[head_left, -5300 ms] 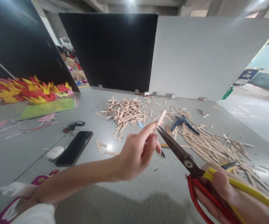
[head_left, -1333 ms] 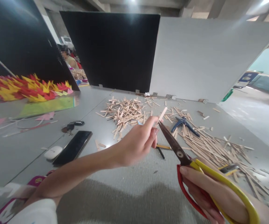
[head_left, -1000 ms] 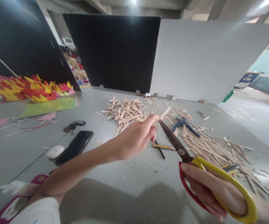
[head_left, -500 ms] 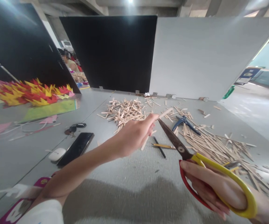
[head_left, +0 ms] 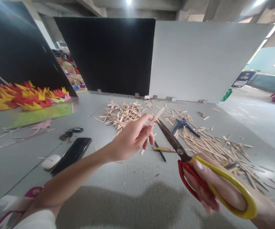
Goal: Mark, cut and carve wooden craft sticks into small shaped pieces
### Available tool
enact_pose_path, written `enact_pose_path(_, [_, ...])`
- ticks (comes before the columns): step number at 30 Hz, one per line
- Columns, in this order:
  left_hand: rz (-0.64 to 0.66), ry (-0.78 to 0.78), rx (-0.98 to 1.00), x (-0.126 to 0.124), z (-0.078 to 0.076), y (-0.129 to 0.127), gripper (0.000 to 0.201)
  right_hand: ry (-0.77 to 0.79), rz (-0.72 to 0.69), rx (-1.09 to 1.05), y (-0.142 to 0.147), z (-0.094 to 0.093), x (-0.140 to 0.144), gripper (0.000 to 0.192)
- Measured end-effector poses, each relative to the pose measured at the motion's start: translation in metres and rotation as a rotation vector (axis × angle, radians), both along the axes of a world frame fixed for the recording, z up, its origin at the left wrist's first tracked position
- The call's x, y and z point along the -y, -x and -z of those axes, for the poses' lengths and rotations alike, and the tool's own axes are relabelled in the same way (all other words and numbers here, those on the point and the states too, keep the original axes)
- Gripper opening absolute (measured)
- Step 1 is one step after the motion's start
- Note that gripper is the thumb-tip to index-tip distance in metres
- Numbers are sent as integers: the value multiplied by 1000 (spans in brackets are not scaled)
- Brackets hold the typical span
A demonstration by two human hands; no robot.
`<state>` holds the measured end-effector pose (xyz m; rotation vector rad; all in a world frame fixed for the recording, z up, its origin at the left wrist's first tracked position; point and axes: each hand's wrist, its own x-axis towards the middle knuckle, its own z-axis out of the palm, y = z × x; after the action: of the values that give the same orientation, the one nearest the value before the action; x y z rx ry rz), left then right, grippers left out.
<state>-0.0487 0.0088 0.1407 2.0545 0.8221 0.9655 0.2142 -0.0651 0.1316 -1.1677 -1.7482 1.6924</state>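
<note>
Pinched between the fingers of my left hand is a flat wooden stick, tilted up and to the right, with a small dark mark near my fingertips. My right hand grips a pair of scissors with one yellow and one red handle. Their dark blades look closed together, and the tip lies close beside the stick near my left fingers. Whether the tip touches the stick, I cannot tell. Behind my left hand a heap of short wooden pieces lies on the table.
Long wooden sticks spread at the right, with blue-handled pliers on them. A pencil and black pen lie centrally. Leftward are a phone, white mouse, keys and folded paper shapes. Panels stand behind.
My left fingers have turned and loosened around the stick, showing more of it, now more steeply tilted. The scissors stay beside it. The whole view has shifted slightly.
</note>
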Motion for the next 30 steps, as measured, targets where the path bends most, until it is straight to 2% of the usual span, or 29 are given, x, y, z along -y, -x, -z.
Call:
enact_pose_path(8, [-21, 39, 51, 12, -1, -6, 10, -14, -20, -81, 6, 3, 2, 75])
enact_pose_path(13, [-28, -10, 27, 13, -1, -6, 11, 28, -17, -88, 4, 2, 4, 75])
enact_pose_path(19, [-71, -59, 12, 11, 1, -5, 21, 56, -35, -68, 4, 3, 9, 75])
enact_pose_path(30, [-57, -98, -19, 12, 5, -6, 16, 33, -34, -64, 3, 6, 7, 76])
